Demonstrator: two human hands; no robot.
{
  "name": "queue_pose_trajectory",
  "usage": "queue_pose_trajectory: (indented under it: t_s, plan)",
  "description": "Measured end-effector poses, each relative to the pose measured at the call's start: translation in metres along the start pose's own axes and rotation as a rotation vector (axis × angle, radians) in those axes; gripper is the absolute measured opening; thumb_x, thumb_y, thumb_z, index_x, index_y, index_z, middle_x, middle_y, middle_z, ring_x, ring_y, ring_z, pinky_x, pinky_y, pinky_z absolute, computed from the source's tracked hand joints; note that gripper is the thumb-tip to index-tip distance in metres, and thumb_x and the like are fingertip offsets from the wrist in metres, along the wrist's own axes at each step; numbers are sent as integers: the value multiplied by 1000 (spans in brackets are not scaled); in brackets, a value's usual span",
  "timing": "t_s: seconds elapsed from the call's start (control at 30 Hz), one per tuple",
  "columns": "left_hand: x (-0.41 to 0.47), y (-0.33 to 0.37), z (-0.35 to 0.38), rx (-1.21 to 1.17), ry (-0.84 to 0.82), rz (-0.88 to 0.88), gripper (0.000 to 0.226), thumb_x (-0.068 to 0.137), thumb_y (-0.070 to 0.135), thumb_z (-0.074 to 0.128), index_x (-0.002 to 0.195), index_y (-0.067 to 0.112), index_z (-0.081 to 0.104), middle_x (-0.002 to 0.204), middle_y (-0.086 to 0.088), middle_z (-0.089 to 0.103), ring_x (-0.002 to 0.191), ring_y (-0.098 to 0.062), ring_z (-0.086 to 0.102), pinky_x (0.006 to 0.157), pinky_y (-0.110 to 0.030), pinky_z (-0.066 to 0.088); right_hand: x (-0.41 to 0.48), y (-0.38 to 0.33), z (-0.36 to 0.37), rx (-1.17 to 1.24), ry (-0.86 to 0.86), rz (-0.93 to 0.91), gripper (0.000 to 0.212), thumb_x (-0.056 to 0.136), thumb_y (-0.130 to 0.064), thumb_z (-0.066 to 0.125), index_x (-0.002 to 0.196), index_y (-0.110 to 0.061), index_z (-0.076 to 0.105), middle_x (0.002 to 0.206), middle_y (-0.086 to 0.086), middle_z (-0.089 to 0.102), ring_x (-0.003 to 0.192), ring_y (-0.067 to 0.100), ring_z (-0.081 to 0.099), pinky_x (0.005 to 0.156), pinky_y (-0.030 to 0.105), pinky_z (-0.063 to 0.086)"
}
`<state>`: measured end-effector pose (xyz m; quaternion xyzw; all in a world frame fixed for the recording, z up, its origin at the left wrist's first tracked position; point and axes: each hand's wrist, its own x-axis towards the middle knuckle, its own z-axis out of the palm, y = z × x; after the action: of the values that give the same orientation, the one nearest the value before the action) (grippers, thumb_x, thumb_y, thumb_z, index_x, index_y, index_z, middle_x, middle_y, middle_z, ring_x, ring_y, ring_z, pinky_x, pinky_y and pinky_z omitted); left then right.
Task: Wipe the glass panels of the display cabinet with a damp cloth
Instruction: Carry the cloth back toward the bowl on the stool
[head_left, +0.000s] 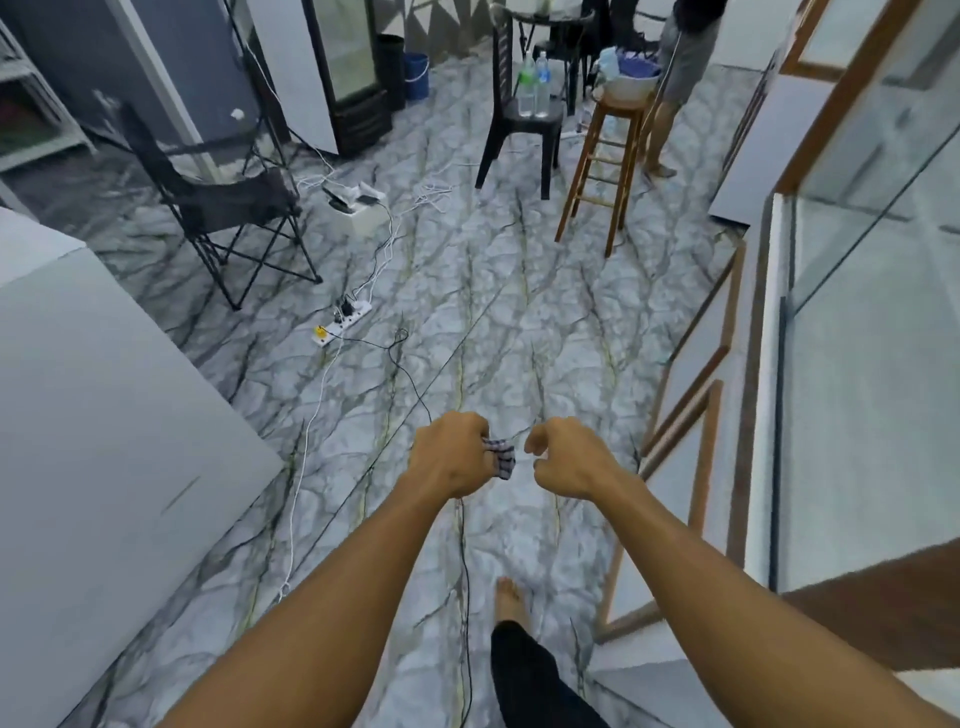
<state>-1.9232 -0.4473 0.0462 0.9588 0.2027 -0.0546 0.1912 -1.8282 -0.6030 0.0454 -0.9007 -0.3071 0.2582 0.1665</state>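
The cloth (501, 457) is bunched small in the left hand (449, 457). Only a checked corner pokes out toward the right hand (569, 457), well apart from the cabinet (872, 364) glass on the right. Balled like this, it would likely smear rather than wipe, and the loose corner could slip free in a hand-over. A cable (464, 545) trails just beside the bare foot (509, 597), and a step toward the cabinet could snag it. The left fingers curl tight round the cloth. The right fingers curl in just beside it, apparently not touching, holding nothing visible.
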Motion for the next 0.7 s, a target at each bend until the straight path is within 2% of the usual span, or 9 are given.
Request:
queue_pose_trajectory:
  t_s: [0.1, 0.23, 0.33, 0.53, 0.63, 0.7]
  plan:
    - [74, -6, -7, 7, -9, -14, 13, 86, 21, 62, 74, 18, 59, 74, 2, 59, 79, -29, 63, 64, -33, 41, 72, 10, -23, 30, 13, 12, 44, 80, -7, 62, 123, -13, 71, 124, 6, 70, 114, 25, 66, 97, 40, 56]
    - [175, 1, -29, 13, -58, -23, 8, 87, 21, 63, 92, 17, 69, 89, -2, 67, 83, -28, 65, 65, -34, 46, 160, 19, -69, 56, -10, 51, 45, 77, -6, 62, 119, -15, 72, 121, 6, 72, 109, 24, 67, 94, 40, 58]
    - [247, 11, -47, 34, -92, 1, 10, 87, 21, 64, 95, 17, 69, 93, -4, 67, 83, -28, 65, 67, -35, 50, 218, 26, -111, 50, -7, 61, 44, 77, -5, 62, 119, -14, 72, 120, 5, 71, 109, 24, 67, 93, 40, 58]
    - [385, 26, -74, 60, -98, 58, 9, 85, 19, 63, 89, 15, 71, 86, -7, 67, 77, -30, 65, 60, -33, 46, 325, 57, -178, 83, 34, 116, 42, 79, -7, 61, 119, -14, 71, 123, 5, 70, 111, 24, 65, 94, 37, 56]
    - [464, 31, -78, 69, -120, 83, 8, 85, 18, 62, 85, 13, 69, 81, -6, 65, 75, -30, 64, 55, -31, 39, 387, 78, -205, 103, 41, 148, 41, 81, -8, 62, 121, -15, 71, 124, 4, 69, 113, 23, 65, 93, 33, 54]
    - [523, 34, -75, 65, -130, 99, 8, 86, 18, 62, 81, 13, 65, 74, -3, 60, 72, -29, 62, 53, -31, 35, 435, 92, -221, 103, 39, 164, 43, 81, -9, 62, 123, -15, 70, 126, 4, 69, 114, 23, 65, 97, 35, 54]
